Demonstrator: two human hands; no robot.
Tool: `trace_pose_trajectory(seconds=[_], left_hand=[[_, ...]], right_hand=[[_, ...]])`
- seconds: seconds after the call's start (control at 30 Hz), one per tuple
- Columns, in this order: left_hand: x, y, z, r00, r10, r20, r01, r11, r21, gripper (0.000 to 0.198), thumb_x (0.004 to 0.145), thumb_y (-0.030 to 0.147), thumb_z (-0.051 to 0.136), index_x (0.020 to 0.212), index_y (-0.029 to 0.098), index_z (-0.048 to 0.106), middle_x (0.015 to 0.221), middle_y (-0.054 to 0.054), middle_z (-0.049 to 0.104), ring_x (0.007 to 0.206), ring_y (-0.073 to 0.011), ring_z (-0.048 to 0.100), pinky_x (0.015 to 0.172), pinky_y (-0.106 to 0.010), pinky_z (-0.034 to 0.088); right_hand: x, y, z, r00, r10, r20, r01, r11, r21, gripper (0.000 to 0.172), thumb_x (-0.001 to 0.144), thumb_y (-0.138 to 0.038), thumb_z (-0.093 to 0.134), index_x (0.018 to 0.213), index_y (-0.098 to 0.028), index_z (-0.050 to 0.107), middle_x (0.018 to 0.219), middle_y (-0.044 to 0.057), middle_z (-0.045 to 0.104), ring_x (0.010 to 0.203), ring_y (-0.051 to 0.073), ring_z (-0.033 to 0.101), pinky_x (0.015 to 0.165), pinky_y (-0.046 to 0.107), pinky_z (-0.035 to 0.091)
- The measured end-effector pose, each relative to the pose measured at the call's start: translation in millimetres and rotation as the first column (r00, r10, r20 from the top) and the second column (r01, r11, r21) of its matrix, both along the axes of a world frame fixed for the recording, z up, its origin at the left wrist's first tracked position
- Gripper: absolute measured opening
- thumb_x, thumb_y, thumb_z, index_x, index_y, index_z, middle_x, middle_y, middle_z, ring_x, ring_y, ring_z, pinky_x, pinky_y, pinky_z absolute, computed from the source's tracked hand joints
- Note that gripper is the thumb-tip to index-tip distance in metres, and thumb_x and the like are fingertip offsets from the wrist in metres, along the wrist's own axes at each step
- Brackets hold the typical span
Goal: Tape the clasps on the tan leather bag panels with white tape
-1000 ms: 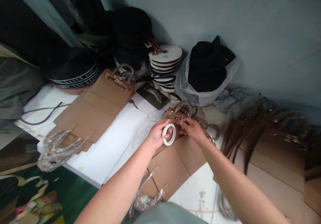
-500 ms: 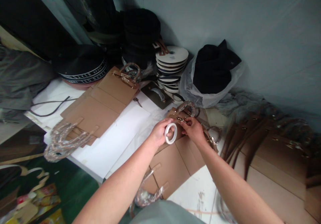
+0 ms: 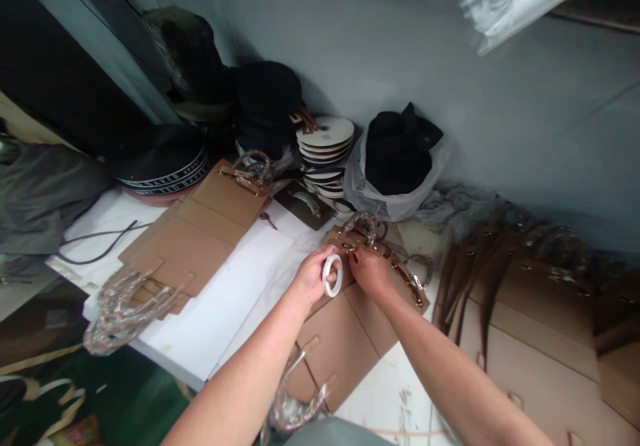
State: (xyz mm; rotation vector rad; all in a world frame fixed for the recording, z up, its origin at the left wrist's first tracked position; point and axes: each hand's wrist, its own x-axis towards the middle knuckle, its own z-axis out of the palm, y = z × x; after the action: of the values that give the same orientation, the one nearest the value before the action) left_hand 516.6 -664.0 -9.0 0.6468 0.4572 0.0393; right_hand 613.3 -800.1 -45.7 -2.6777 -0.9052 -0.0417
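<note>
snugly, left hand (image 3: 314, 277) grips white tape roll (image 3: 333, 276)

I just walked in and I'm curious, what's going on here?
A person is working with bare hands. Their left hand holds a roll of white tape. Their right hand is at a gold metal clasp on a flat tan bag panel, below a plastic-wrapped handle. More tan panels lie on the white table.
</note>
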Motion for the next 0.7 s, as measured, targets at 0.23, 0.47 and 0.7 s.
trace_pose_trajectory(seconds=[0.23, 0.47, 0.7], left_hand=[[-10.2, -13.4, 28.9, 0.994, -0.105, 0.029, 0.104, 0.993, 0.058, 0.015, 0.09, 0.027, 0.063, 0.091, 0.013, 0.06, 0.065, -0.001, 0.06, 0.047, -0.0067, 0.048, 0.036, -0.014, 0.029], [-28.2, -47.7, 27.2, 0.961, -0.253, -0.109, 0.267, 0.953, 0.143, 0.028, 0.085, 0.031, 0.071, 0.102, 0.01, 0.064, 0.059, -0.003, 0.063, 0.035, -0.0065, 0.042, 0.033, -0.017, 0.025], [-56.3, -48.1, 33.2, 0.973, -0.184, -0.141, 0.215, 0.942, 0.256, 0.036, 0.087, 0.04, 0.069, 0.11, 0.012, 0.065, 0.06, 0.0, 0.06, 0.037, -0.0046, 0.041, 0.036, -0.017, 0.021]], right_hand=[[-17.6, -36.2, 5.7, 1.0, -0.022, 0.004, 0.021, 0.988, 0.154, 0.029, 0.1, -0.033, 0.049, 0.084, -0.02, 0.069, 0.084, 0.008, 0.074, 0.077, 0.021, 0.067, 0.065, 0.026, 0.036], [-33.0, -80.9, -2.9, 0.976, -0.205, -0.067, 0.214, 0.965, 0.153, 0.014, 0.091, -0.028, 0.06, 0.084, -0.021, 0.069, 0.076, 0.005, 0.073, 0.068, 0.02, 0.065, 0.059, 0.026, 0.03], [-35.6, -58.9, 0.7, 0.994, -0.039, -0.101, 0.051, 0.992, 0.112, 0.008, 0.09, -0.029, 0.064, 0.088, -0.022, 0.069, 0.086, 0.005, 0.076, 0.077, 0.022, 0.069, 0.06, 0.026, 0.032]])
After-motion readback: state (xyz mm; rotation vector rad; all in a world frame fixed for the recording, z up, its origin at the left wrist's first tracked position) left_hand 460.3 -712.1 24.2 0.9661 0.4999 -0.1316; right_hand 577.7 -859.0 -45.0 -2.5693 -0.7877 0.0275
